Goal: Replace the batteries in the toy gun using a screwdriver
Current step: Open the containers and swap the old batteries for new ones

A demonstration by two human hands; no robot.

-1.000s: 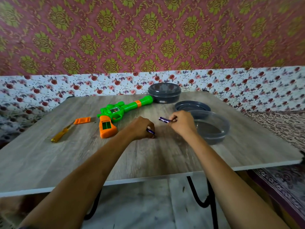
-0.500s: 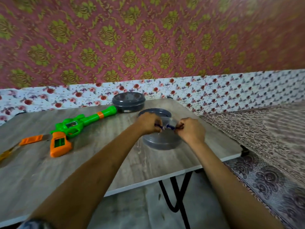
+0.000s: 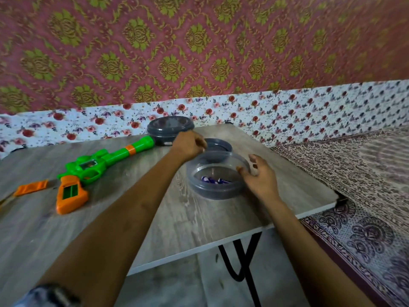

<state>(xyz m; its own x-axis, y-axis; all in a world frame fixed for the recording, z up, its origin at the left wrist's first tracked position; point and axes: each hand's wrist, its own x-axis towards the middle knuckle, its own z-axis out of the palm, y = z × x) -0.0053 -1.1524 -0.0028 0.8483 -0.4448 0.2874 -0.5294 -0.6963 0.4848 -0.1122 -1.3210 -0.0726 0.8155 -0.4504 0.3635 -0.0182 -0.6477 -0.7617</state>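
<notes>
1. Head view: your left hand (image 3: pixel 190 146) hung over the far rim of the open grey container (image 3: pixel 218 193). Its fingers (image 3: pixel 202 144) were loosely curled, and nothing showed in them.
2. Your right hand (image 3: pixel 260 178) sat at the container's right rim, fingers (image 3: pixel 254 161) spread and relaxed, gripping nothing. Motion blur hid whether the thumb touched the rim.
3. The blue batteries (image 3: pixel 213 180) lay together on the floor of that container, between your two hands.
4. The container's round lid (image 3: pixel 219 144) lay flat on the tabletop (image 3: pixel 199 222) just behind it, partly under your left hand. A second grey container (image 3: pixel 170 129), lid on, stood near the tabletop's far edge.
5. The green and orange toy gun (image 3: pixel 97 167) lay on its side to the left of your left forearm. Its muzzle reached the closed container and its orange grip pointed toward you, with the battery bay open.
6. The orange battery cover (image 3: pixel 31 187) lay just left of the grip, apart from the gun. Beside it, only a sliver of the screwdriver (image 3: pixel 4 201) showed at the frame's left edge.
7. A watch (image 3: pixel 51 293) sat on your left wrist, and patterned fabric (image 3: pixel 354 185) spread to the right of the tabletop.
</notes>
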